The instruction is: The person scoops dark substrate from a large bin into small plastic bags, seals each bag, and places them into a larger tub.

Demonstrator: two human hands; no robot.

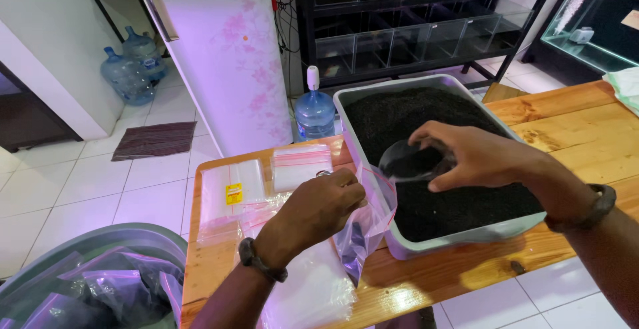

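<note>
Left hand point(318, 204): fingers closed in a pinch on the rim of a clear plastic zip bag with a pink seal strip point(368, 221), holding its mouth open. The bag hangs at the near left corner of the tub, over the bench edge; dark grains appear to lie in its bottom, though the film blurs them. A dark bead bracelet sits on this wrist.

Right hand point(474, 154): curled, fingers wrapped over a clear round plastic scoop cup point(411, 163) loaded with black granules. The cup is tilted, its mouth toward 9 o'clock, just above the bag's opening and over the tub's left side. A dark wristband is on this wrist too.

Grey rectangular plastic tub point(466, 234): on the bench at 3 o'clock of the left hand, filled with fine black granular substrate point(406, 113).

Pale wooden plank bench point(579, 129): bears the tub and the bags.

Stacks of empty clear zip bags with pink seals point(299, 164): flat on the bench at 11 o'clock of the left hand; one packet carries a yellow label.

Loose clear bags point(313, 292): at 6 o'clock of the left hand, at the bench's near edge.

Round grey-green basin point(100, 239): on the floor at 8 o'clock, holding filled bags.

Blue water jug with white pump point(314, 111): on white floor tiles at 12 o'clock, beside a white floral refrigerator point(226, 56).
</note>
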